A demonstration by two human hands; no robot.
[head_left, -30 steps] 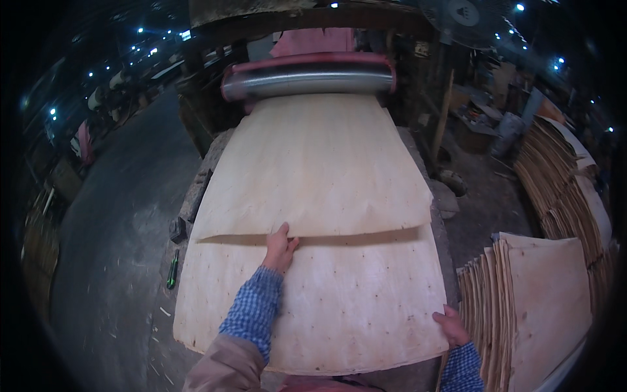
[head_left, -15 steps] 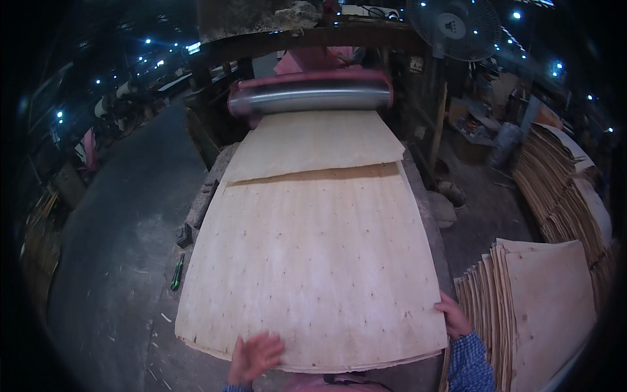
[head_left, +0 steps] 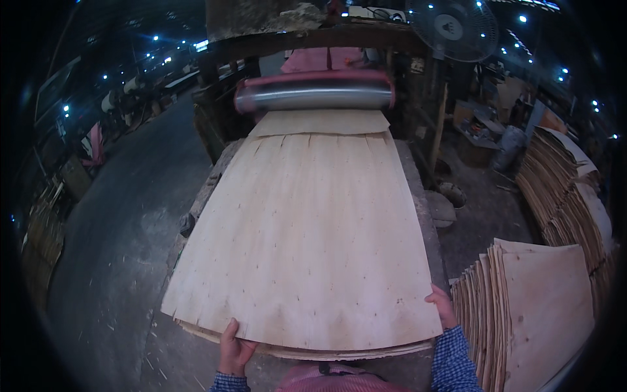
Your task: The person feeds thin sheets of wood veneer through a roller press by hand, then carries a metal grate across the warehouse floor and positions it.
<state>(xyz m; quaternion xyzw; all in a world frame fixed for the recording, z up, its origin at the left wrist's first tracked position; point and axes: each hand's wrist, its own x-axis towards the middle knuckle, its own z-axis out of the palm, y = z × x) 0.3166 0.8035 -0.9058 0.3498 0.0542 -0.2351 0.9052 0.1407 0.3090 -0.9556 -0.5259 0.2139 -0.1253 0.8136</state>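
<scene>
- The left hand (head_left: 234, 349) grips the near edge of the top veneer sheet (head_left: 307, 242), close to its near-left corner.
- The right hand (head_left: 443, 306) clasps the same sheet at its near-right corner.
- The sheet lies on a stack along the worktop (head_left: 418, 189), its far end by the steel roller (head_left: 313, 95).
- A veneer pile (head_left: 542, 307) stands to the right.

Veneer stack (head_left: 542, 307) at right; fan (head_left: 452, 27) overhead.

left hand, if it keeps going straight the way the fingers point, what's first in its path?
The left hand already grips the near edge of the top veneer sheet, fingers pointing up the table. Straight on lies only that sheet's bare surface, then likely the metal roller at the far end; depth is unclear.
</scene>
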